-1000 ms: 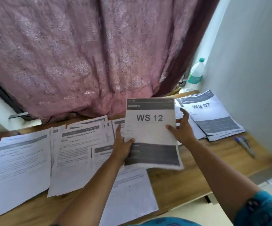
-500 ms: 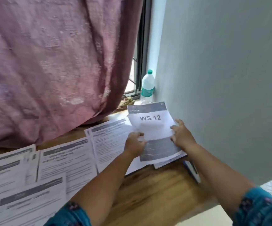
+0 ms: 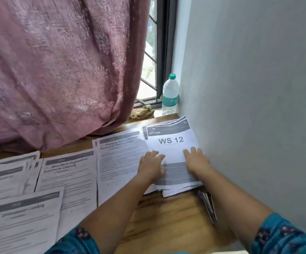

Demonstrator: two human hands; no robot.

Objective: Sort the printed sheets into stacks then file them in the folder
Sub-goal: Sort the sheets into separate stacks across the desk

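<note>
Head view: "WS 12" sheet (image 3: pixel 170 143) tops uneven stack; left hand (image 3: pixel 151 165), right hand (image 3: pixel 196 160) press flat, fingers straight

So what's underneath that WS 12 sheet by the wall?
The WS 12 sheet tops a stack of sheets; their edges fan out at its top and bottom. Both hands, left and right, press it flat, so the lower pages' print is covered.

Soft window (image 3: pixel 149 57) daylight; slight blur, wide-angle warping.

WS 12 stack (image 3: pixel 172 143) lies right of other sheets (image 3: pixel 120 158), before bottle (image 3: pixel 170 94).
</note>
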